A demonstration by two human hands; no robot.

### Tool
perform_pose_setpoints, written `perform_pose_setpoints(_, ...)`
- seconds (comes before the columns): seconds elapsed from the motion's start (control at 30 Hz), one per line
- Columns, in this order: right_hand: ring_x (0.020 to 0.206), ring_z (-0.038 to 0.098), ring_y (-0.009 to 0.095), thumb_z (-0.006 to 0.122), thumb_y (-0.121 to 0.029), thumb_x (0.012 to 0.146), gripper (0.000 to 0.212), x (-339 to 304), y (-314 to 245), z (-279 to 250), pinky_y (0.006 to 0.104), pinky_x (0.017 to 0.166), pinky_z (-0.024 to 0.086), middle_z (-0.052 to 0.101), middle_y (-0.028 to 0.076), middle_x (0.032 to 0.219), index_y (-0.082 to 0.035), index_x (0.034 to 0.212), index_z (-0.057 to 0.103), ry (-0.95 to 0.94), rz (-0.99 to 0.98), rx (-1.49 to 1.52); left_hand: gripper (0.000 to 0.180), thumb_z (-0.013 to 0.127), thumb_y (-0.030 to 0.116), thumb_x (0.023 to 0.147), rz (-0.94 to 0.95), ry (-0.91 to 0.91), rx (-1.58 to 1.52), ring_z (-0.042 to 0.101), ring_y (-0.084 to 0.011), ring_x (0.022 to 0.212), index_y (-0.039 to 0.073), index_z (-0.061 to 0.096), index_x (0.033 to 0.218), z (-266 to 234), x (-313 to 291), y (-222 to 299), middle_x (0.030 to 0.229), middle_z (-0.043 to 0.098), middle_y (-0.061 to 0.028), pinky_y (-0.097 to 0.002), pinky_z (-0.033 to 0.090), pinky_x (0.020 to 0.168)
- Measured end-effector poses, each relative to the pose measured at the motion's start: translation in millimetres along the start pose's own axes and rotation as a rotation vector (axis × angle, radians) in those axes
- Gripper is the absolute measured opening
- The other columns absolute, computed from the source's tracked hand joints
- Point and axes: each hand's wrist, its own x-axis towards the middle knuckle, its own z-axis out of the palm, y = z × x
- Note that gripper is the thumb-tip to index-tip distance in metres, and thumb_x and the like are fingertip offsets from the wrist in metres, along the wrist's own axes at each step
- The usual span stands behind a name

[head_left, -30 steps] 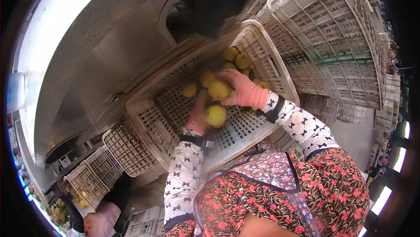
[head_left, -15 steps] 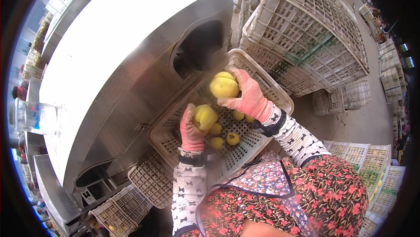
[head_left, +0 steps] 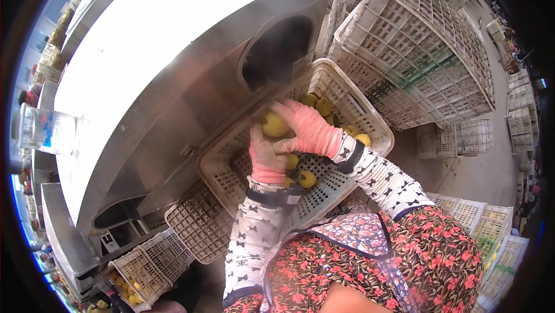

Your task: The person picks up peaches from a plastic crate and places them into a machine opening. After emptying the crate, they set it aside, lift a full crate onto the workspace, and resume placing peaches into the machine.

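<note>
My left hand point(head_left: 266, 160), in a pink glove, is closed around a yellow fruit point(head_left: 275, 124) just above a white plastic crate point(head_left: 378, 131). Beside it my right hand point(head_left: 309, 129), also in a pink glove, is curled with its back to the camera and its fingers against that fruit. What is under its palm is hidden. Several more yellow fruits point(head_left: 324, 106) lie in the crate, some at its far corner and some under my wrists. Both hands are just below the dark round opening point(head_left: 277, 53) of a large grey metal machine point(head_left: 173, 53).
Tall stacks of empty white crates point(head_left: 422, 41) stand at the right. A small empty crate point(head_left: 199, 226) and one with yellow fruit point(head_left: 136, 275) sit at the lower left. More crates point(head_left: 491, 238) line the lower right on the concrete floor.
Both hands rose from the crate holding yellow fruit and came together near the machine's opening. My head turned, so the machine now fills more of the view.
</note>
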Motion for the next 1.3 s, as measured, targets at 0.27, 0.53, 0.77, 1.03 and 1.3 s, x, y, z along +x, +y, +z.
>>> perform_pose_setpoints(0.27,0.110,0.056,0.036,0.081,-0.043,0.067,0.088,-12,-4,-17,0.0394,0.093,0.047,0.055,0.020,0.119,-0.007,0.138,0.043,0.274,-0.093,0.170,0.049,0.053,0.036,0.097,0.062,-0.199,0.011,0.054,-0.0264,0.115,-0.001,0.048,0.128,3,-9,-2,0.126,0.054,-0.0143,-0.0397,0.043,0.100)
perform_pose_setpoints(0.53,0.103,0.060,0.038,0.069,-0.043,0.081,0.071,87,62,-3,0.0405,0.089,0.050,0.058,0.023,0.120,0.000,0.132,0.045,0.254,0.383,-0.431,0.043,0.068,0.033,0.088,0.127,0.083,0.104,0.057,-0.0216,0.100,0.005,0.056,0.118,-109,51,-35,0.109,0.059,-0.0084,-0.0354,0.047,0.090)
perform_pose_setpoints(0.77,0.095,0.063,0.035,0.075,-0.021,0.077,0.040,62,67,5,0.0422,0.082,0.052,0.062,0.016,0.109,-0.008,0.113,0.063,0.675,0.024,0.338,0.048,0.062,0.044,0.089,0.194,0.379,1.195,0.055,-0.0277,0.106,0.007,0.057,0.119,-336,106,-83,0.120,0.057,-0.0125,-0.0401,0.044,0.092)
perform_pose_setpoints(1.03,0.112,0.055,0.033,0.065,-0.004,0.069,0.055,-4,243,142,0.0387,0.089,0.049,0.050,0.011,0.132,-0.014,0.123,0.057,-0.706,0.040,-0.574,0.085,0.054,0.074,0.076,0.098,0.584,1.957,0.041,-0.0409,0.127,0.011,0.051,0.133,-279,143,-134,0.136,0.049,-0.0159,-0.0579,0.031,0.105)
perform_pose_setpoints(1.3,0.119,0.050,0.031,0.062,-0.011,0.075,0.050,29,361,219,0.0409,0.095,0.046,0.052,0.014,0.131,-0.010,0.125,0.056,-0.713,-0.452,-0.793,0.104,0.055,0.084,0.063,-0.192,0.554,2.224,0.034,-0.0401,0.134,0.010,0.050,0.135,-252,212,-135,0.141,0.044,-0.0202,-0.0566,0.020,0.113)
